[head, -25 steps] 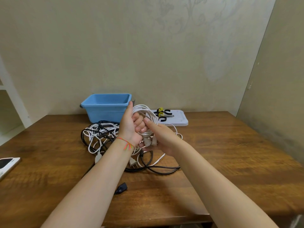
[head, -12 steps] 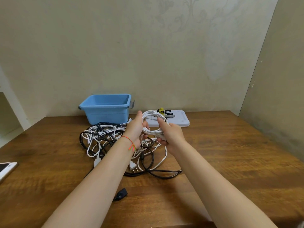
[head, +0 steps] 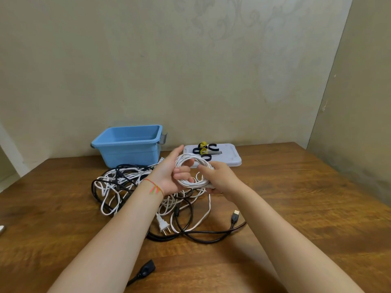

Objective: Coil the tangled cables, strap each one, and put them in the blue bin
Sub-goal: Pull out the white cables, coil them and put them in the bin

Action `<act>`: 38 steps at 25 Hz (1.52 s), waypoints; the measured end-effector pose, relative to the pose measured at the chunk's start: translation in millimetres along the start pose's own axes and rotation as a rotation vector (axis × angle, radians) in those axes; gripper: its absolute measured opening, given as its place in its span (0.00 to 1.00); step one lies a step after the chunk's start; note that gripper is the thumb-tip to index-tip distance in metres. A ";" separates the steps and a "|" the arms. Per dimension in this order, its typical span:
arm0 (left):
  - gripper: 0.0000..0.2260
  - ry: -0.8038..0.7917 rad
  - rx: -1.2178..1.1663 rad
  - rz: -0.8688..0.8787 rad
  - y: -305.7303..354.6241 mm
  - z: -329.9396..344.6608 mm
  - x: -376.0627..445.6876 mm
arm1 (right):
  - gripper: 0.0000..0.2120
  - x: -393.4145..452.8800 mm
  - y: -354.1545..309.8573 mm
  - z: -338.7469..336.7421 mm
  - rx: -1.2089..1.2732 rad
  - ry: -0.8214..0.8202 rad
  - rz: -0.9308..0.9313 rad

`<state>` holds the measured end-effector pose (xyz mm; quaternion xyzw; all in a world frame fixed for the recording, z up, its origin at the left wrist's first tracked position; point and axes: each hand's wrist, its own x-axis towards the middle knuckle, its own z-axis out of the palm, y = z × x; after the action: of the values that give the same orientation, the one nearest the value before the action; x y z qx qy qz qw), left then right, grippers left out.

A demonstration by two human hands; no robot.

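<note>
A white cable coil [head: 191, 181] is held above the table between both hands. My left hand [head: 169, 175] grips its left side, fingers through the loop. My right hand [head: 219, 178] pinches its right side. Below and to the left lies a tangle of white and black cables [head: 127, 185], with a white plug [head: 164, 225] and a black USB end [head: 235, 216] loose in front. The blue bin [head: 129, 152] stands at the back left and looks empty. Black and yellow straps [head: 204, 150] lie on a white lid [head: 229, 158] behind my hands.
A black connector [head: 146, 271] lies near the table's front edge between my forearms. A phone's corner [head: 1, 229] shows at the far left edge. Walls close off the back and right side of the wooden table [head: 306, 208].
The coil has gone from upright in my left fist to tilted flatter, spread between both hands and slightly to the right. The camera view has tipped down a little.
</note>
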<state>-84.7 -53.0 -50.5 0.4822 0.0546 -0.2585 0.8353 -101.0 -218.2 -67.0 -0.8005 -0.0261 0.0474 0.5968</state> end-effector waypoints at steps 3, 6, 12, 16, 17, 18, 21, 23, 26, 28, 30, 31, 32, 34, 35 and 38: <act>0.19 0.056 0.184 0.083 0.0 9.3 19.8 | 0.14 8.2 7.8 -8.9 0.016 -0.067 0.046; 0.19 0.127 0.326 0.115 5.8 8.4 42.8 | 0.22 24.8 11.9 -22.4 -0.166 -0.033 0.009; 0.21 0.302 0.663 0.017 21.5 -5.3 99.3 | 0.14 117.2 17.0 -47.8 -0.418 0.241 -0.054; 0.11 0.403 0.797 0.030 22.4 -16.9 132.2 | 0.15 177.7 26.0 -27.7 -0.703 0.124 -0.086; 0.11 0.419 0.819 0.037 24.1 -22.0 137.3 | 0.15 190.2 30.8 -22.9 -0.753 0.120 -0.070; 0.11 0.425 0.829 0.040 26.0 -27.5 141.2 | 0.14 200.0 34.4 -18.7 -0.789 0.116 -0.048; 0.09 0.400 0.787 0.033 28.5 -36.7 144.8 | 0.15 214.0 37.2 -11.8 -0.948 0.088 0.009; 0.09 0.397 0.753 0.026 28.3 -37.6 145.5 | 0.16 215.3 33.5 -8.5 -0.996 0.104 0.029; 0.08 0.407 0.676 0.047 28.8 -32.3 136.4 | 0.16 200.9 20.1 -9.9 -0.760 0.207 -0.054; 0.08 0.393 0.593 0.135 29.6 -24.2 122.2 | 0.19 174.4 2.7 -17.9 -0.440 0.274 -0.138; 0.09 0.314 0.471 0.218 29.5 -13.7 102.9 | 0.22 141.4 -14.2 -29.6 -0.140 0.328 -0.176; 0.11 0.246 0.399 0.241 28.5 -6.7 89.1 | 0.22 123.0 -19.8 -34.4 -0.027 0.334 -0.187; 0.13 0.158 0.308 0.235 27.0 0.7 73.9 | 0.22 106.6 -21.5 -38.3 0.068 0.326 -0.195; 0.16 -0.072 0.110 0.141 20.2 14.6 41.0 | 0.16 75.2 -21.2 -42.0 0.196 0.290 -0.209; 0.16 -0.184 0.072 0.080 14.6 19.7 25.4 | 0.12 61.8 -19.9 -42.5 0.242 0.271 -0.212; 0.20 -0.297 0.242 -0.071 -12.7 21.6 -1.3 | 0.04 26.0 -16.4 -38.9 0.323 0.185 -0.239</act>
<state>-95.4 -75.7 -48.5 0.5335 -0.0837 -0.3607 0.7604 -70.8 -247.9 -41.4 -0.6869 -0.0579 -0.0938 0.7184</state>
